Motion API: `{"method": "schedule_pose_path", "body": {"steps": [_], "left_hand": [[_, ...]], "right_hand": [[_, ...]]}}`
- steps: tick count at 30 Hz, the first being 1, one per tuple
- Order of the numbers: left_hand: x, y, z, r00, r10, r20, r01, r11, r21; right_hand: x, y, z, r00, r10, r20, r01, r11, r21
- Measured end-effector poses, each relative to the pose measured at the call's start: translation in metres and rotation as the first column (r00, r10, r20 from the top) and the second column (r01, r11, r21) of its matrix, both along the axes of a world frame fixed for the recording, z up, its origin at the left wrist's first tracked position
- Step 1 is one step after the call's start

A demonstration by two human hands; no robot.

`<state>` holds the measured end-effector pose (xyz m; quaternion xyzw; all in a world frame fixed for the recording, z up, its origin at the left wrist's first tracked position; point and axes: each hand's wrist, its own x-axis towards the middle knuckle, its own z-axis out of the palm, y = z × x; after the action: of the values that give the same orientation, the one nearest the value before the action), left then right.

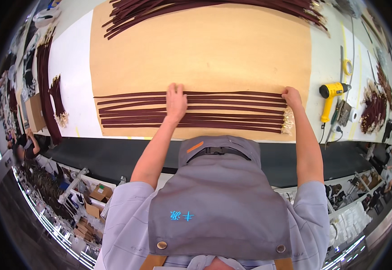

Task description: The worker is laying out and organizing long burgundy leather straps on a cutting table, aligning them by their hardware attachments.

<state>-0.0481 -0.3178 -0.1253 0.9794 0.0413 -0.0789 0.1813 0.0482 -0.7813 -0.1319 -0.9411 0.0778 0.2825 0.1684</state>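
Observation:
Several long, flat dark maroon straps (137, 114) lie side by side on a tan paper sheet (200, 54) in front of me. Their right ends carry gold-coloured fittings (288, 120) that look wrapped in clear plastic. My left hand (176, 104) rests across the straps near their middle, its fingers stretched out past the farthest one. At the right end of that farthest strap (236, 93), my right hand (292, 96) has its thumb and fingers pinched on it. The fingertips of the right hand partly cover the strap's end.
A thick bundle of maroon straps (214, 8) lies at the far edge of the sheet. Right of it are a yellow heat gun (332, 92), yellow tape (348, 67), a white roll (353, 115) and a strap pile (373, 108). More straps (44, 85) hang at the left table edge.

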Motion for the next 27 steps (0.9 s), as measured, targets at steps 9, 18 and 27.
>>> {"method": "schedule_pose_path", "body": {"steps": [9, 18, 27], "left_hand": [[0.030, -0.069, 0.006, 0.990, -0.008, -0.140, -0.043, 0.932, -0.359], [0.034, -0.067, -0.018, 0.943, 0.110, -0.315, -0.217, 0.919, -0.328], [0.008, 0.041, 0.011, 0.919, 0.380, -0.107, -0.375, 0.925, 0.067]], "right_hand": [[0.010, 0.004, 0.002, 0.997, -0.034, -0.069, 0.034, 0.999, -0.013], [0.008, -0.009, -0.032, 0.974, 0.227, 0.028, -0.223, 0.970, -0.099], [0.006, -0.012, -0.007, 0.997, 0.077, -0.022, -0.076, 0.996, 0.039]]}}
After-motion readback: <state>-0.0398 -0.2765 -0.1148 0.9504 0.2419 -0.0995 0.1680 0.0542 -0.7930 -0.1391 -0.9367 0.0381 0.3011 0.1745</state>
